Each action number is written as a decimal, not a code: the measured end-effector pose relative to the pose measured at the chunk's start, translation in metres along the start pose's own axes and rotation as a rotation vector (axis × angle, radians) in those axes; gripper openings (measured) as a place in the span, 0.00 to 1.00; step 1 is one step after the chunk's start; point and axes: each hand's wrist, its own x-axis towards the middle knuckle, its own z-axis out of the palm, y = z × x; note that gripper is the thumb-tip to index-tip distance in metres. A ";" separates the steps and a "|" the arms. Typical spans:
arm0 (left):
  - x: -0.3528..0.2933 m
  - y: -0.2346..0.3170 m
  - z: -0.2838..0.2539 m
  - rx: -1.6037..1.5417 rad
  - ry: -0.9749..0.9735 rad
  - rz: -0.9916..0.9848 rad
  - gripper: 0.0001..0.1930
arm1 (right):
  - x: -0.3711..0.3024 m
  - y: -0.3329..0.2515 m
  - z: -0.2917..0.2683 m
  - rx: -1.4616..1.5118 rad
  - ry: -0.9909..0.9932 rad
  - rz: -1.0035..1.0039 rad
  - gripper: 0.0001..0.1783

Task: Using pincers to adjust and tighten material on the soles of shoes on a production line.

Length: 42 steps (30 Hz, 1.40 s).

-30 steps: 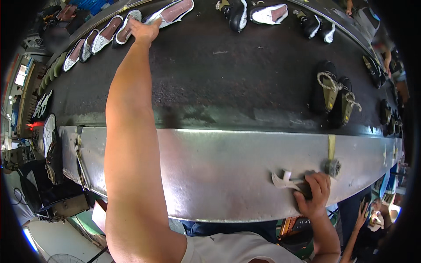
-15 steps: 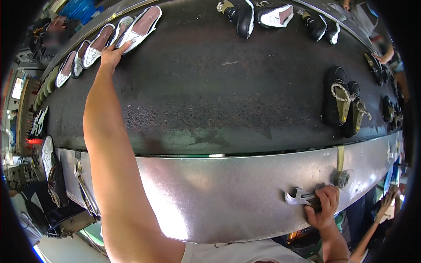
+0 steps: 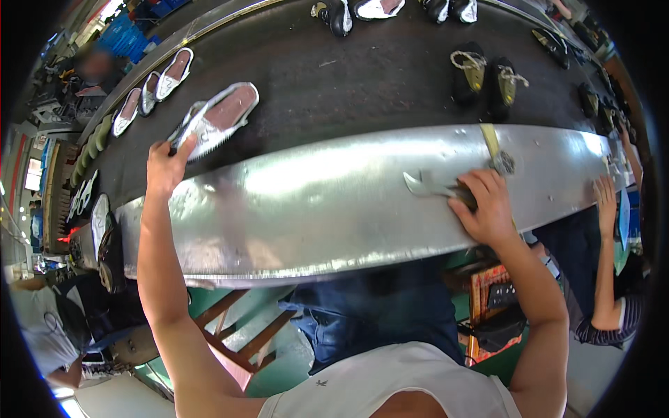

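Head view | left hand point(image 3: 168, 166) is gripping a white-edged shoe point(image 3: 221, 117) by its near end, perhaps keeping its pinkish face upward, over the dark belt point(image 3: 362, 90) | right hand point(image 3: 488, 205) is holding a claw-headed tool point(image 3: 435, 188) by its handle, likely leaving the head free, above the metal counter point(image 3: 313, 202) | other shoes point(image 3: 174, 73) are lying beyond; blue crates point(image 3: 127, 36) are standing farther back

The head-worn fisheye looked down — near the left hand point(image 3: 166, 167) and right hand point(image 3: 488, 207), facing across the dark belt point(image 3: 341, 90).
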 end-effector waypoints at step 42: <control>-0.495 0.170 0.161 -1.467 -0.794 -0.033 0.30 | -0.296 -0.152 -0.022 1.087 -0.847 0.597 0.16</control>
